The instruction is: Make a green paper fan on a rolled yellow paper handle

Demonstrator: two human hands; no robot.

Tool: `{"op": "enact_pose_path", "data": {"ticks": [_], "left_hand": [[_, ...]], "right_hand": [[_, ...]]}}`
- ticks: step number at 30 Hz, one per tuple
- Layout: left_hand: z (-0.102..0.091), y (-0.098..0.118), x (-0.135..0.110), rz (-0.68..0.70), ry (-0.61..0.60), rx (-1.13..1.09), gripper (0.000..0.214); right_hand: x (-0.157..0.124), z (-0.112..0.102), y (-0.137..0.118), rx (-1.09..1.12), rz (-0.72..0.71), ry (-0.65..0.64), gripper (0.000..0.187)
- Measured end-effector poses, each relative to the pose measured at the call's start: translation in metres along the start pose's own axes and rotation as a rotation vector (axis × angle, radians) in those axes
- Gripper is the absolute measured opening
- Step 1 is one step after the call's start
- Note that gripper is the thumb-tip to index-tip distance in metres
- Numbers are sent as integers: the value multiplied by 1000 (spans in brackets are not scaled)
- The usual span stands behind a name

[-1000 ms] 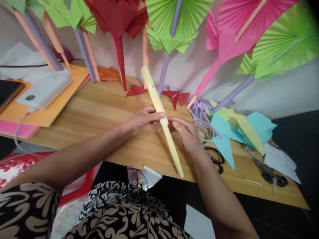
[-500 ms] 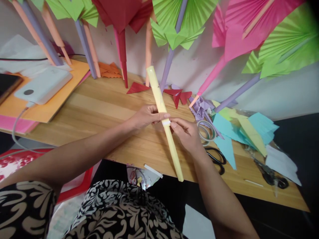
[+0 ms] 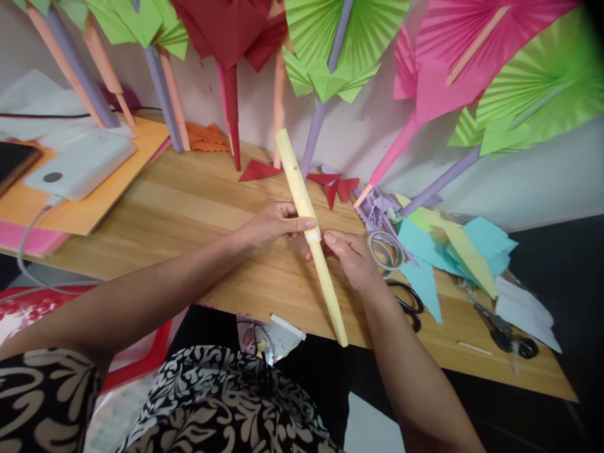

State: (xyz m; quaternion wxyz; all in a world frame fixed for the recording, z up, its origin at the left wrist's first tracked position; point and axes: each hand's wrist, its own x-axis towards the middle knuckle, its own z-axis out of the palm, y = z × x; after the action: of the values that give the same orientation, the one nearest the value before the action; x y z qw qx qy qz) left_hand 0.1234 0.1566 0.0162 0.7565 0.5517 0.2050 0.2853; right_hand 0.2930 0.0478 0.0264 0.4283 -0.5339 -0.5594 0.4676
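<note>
A long rolled tube of pale yellow paper (image 3: 306, 217) slants above the wooden table (image 3: 189, 207), its far end up near the wall and its thin end past the table's front edge. My left hand (image 3: 274, 223) grips the tube at its middle, thumb on top. My right hand (image 3: 352, 258) pinches the tube just below, fingertips on a strip of white tape (image 3: 313, 236) wrapped round it.
A tape roll (image 3: 384, 248), black scissors (image 3: 408, 302) and teal and yellow paper pieces (image 3: 453, 248) lie right of my hands. More scissors (image 3: 512, 333) lie far right. A white power bank (image 3: 78, 163) sits on orange card at left. Paper fans on sticks (image 3: 330, 56) lean against the wall.
My hands and the tube have stayed nearly in place. The right fingers have shifted slightly on the white tape around the tube.
</note>
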Motion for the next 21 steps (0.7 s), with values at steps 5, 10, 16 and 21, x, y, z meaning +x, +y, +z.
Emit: {"op": "enact_pose_path", "data": {"ticks": [5, 10, 16, 21], "left_hand": [[0, 0, -2, -16, -118, -136, 39], [1, 1, -3, -57, -127, -242, 43], [2, 1, -3, -42, -98, -186, 38], [2, 0, -3, -36, -85, -179, 37]], "right_hand": [[-2, 0, -2, 188, 107, -120, 35], [-2, 2, -3, 218, 117, -83, 30], [1, 4, -1, 219, 75, -31, 27], [4, 5, -2, 193, 77, -36, 31]]}}
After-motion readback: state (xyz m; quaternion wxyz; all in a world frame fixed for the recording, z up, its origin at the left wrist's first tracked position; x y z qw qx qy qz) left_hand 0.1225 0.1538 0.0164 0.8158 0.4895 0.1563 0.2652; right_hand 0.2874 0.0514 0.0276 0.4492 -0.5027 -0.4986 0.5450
